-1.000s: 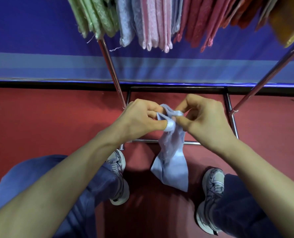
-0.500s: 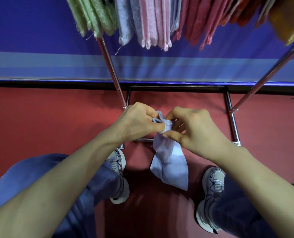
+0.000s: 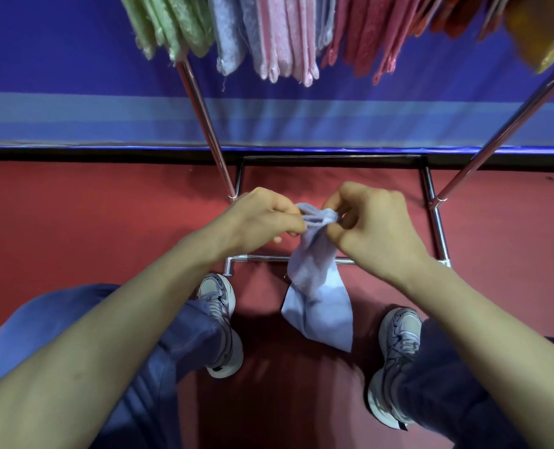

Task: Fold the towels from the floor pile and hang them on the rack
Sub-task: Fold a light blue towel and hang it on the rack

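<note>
- Light-blue towel (image 3: 317,303) hangs bunched from both hands, its long axis running straight down from the fingers (image 3: 290,222) toward the red floor (image 3: 75,222). Its loose lower end falls between the person's shoes (image 3: 220,319).
- Left hand (image 3: 262,218) and right hand (image 3: 376,228) meet at the towel's gathered top edge, each with fingers curled and pinching the cloth from its own side. Neither hand is clearly the nearer.
- Rack (image 3: 204,118) stands just beyond the hands, its chrome base bar passing behind the hanging cloth. Hung towels (image 3: 282,37) in green, blue, pink and red show up and forward.
- Next move, by the look of it, means drawing the pinched edge apart to square the cloth, then lifting it up and away to the rack.
</note>
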{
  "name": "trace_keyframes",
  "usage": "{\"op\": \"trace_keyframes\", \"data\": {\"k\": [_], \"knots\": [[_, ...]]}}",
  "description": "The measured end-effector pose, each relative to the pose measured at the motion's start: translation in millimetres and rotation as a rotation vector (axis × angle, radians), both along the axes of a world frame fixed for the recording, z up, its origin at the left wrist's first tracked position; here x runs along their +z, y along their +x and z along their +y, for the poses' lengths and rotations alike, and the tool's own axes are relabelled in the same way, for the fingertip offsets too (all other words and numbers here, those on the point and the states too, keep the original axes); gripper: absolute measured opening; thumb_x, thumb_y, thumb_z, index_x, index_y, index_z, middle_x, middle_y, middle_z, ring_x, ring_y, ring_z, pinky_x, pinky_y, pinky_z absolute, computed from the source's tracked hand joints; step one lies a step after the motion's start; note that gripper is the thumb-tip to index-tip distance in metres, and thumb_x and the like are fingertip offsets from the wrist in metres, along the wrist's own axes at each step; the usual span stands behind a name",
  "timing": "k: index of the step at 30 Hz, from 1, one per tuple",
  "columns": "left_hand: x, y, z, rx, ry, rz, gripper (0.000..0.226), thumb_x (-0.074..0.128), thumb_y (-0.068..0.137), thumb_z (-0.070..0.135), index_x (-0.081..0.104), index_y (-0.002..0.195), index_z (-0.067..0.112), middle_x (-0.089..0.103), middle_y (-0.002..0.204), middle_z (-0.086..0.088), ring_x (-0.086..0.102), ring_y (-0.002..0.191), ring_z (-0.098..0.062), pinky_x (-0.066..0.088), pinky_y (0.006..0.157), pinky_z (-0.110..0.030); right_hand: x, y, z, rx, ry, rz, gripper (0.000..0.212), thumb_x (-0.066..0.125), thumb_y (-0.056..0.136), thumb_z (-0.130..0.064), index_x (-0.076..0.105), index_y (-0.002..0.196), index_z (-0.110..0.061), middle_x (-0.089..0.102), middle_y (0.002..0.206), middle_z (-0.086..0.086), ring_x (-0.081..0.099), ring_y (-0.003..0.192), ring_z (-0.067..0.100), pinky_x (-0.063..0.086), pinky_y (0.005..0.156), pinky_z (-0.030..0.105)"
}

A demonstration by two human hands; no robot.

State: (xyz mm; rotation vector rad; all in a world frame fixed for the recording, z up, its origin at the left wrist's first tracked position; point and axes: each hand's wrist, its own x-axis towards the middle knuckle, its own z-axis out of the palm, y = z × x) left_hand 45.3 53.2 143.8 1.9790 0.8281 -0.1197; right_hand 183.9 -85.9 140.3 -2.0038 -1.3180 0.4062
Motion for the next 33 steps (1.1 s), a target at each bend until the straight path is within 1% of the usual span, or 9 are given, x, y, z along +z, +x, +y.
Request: {"op": "trace_keyframes", "data": {"k": [3,6,10,13,16,22,27,31,33], "knots": [[1,-5,9,-0.084,0.211,0.005,0.012,0.077,0.071,0.044,0.073,0.078,0.035,0.054,0.051,0.018,0.043,0.049,0.003,0.041,0.063,-0.024,4,12,1,-0.104,0.012,0.247,0.014,0.068,0.066,-0.008,0.067,0.07,-0.022,0.068,0.064,-0.009,0.06,0.055,0.007,0.052,0.061,0.028],[6,-7,14,-0.066,0.348,-0.064,0.014,0.068,0.067,0.061,0.07,0.075,0.05,0.069,0.067,0.014,0.061,0.063,-0.003,0.052,0.072,-0.03,5,17,4,-0.175,0.05,0.453,0.014,0.064,0.061,-0.01,0.067,0.067,-0.022,0.068,0.062,-0.004,0.06,0.054,0.014,0.048,0.054,0.03],[5,-7,9,-0.063,0.384,-0.26,0.02,0.075,0.071,0.042,0.075,0.085,0.028,0.073,0.094,0.013,0.067,0.086,-0.006,0.054,0.081,-0.034,8,18,5,-0.157,0.116,0.593,0.026,0.066,0.067,0.011,0.07,0.07,-0.015,0.07,0.067,0.007,0.06,0.063,0.013,0.049,0.059,0.026],[3,-7,-1,-0.047,0.205,-0.38,0.049,0.086,0.069,0.031,0.058,0.106,0.016,0.071,0.1,0.007,0.068,0.094,-0.015,0.056,0.087,-0.042,12,16,4,-0.089,0.135,0.665,0.025,0.066,0.067,0.02,0.069,0.074,-0.004,0.071,0.076,0.02,0.062,0.069,0.022,0.053,0.069,0.035],[0,-4,-8,-0.029,0.071,-0.441,0.067,0.09,0.068,0.03,0.051,0.121,0.014,0.071,0.1,-0.001,0.07,0.091,-0.016,0.056,0.086,-0.038,13,11,3,-0.028,0.102,0.691,0.024,0.069,0.066,0.022,0.069,0.076,0.001,0.071,0.076,0.022,0.063,0.069,0.023,0.053,0.07,0.036],[4,1,-4,-0.006,0.209,-0.431,0.017,0.081,0.077,0.033,0.076,0.09,0.023,0.072,0.074,-0.001,0.051,0.06,-0.006,0.044,0.059,-0.023,11,10,4,-0.052,0.105,0.669,0.022,0.077,0.071,0.012,0.07,0.078,-0.008,0.072,0.074,0.017,0.063,0.068,0.019,0.054,0.072,0.034],[18,1,-8,0.015,0.238,-0.432,0.014,0.08,0.077,0.031,0.076,0.086,0.021,0.073,0.076,0.001,0.064,0.067,-0.023,0.054,0.065,-0.035,16,0,-5,-0.035,0.134,0.686,0.034,0.079,0.076,0.005,0.063,0.102,-0.009,0.072,0.078,0.009,0.064,0.074,0.016,0.055,0.078,0.031],[50,0,-19,-0.13,0.278,-0.396,0.015,0.078,0.077,0.025,0.077,0.091,0.019,0.074,0.078,0.006,0.065,0.07,-0.008,0.051,0.068,-0.03,32,-13,-22,-0.045,0.137,0.616,0.038,0.087,0.068,-0.024,0.07,0.101,-0.014,0.075,0.09,0.014,0.071,0.084,0.026,0.057,0.09,0.045],[78,-8,-29,-0.23,0.36,-0.342,0.014,0.077,0.08,0.024,0.077,0.094,0.023,0.075,0.084,0.009,0.068,0.08,-0.007,0.053,0.076,-0.032,52,-22,-35,-0.036,0.151,0.591,0.032,0.088,0.07,-0.022,0.074,0.097,-0.014,0.075,0.095,0.016,0.071,0.096,0.036,0.054,0.094,0.054]]}}
